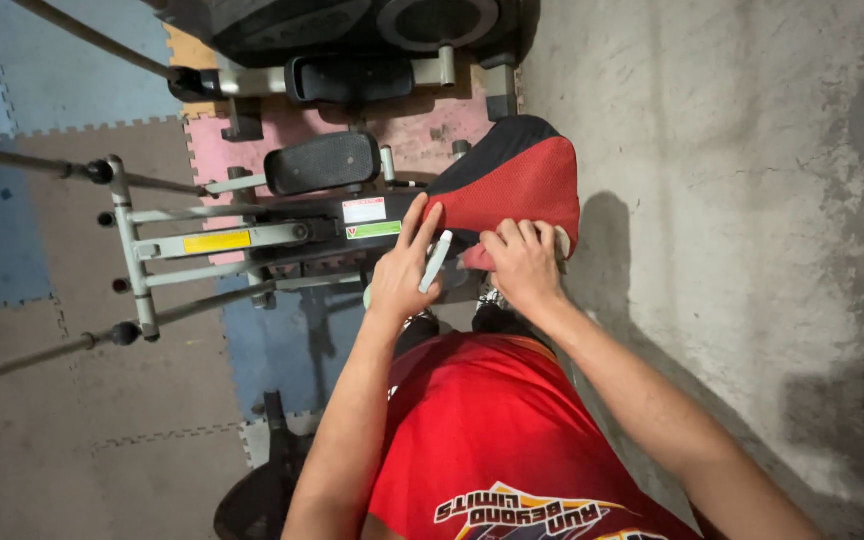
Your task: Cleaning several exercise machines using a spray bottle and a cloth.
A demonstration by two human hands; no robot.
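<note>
Both hands are on the red-and-black mesh seat cover (514,175), near the concrete wall (752,200). Right hand (524,262) pinches its near edge closed, while the left hand (404,272), fingers spread, presses it flat and clamps a pale slim tool (436,262), probably steadying the fabric.

Your right hand (522,262) covers the near edge of the red and black seat (517,175), so you can't see what its fingers pinch. Your left hand (402,275) hides most of the pale tool (436,262), so its kind is unclear. The exercise machine (282,215) is cut off at the top and left edges.
</note>
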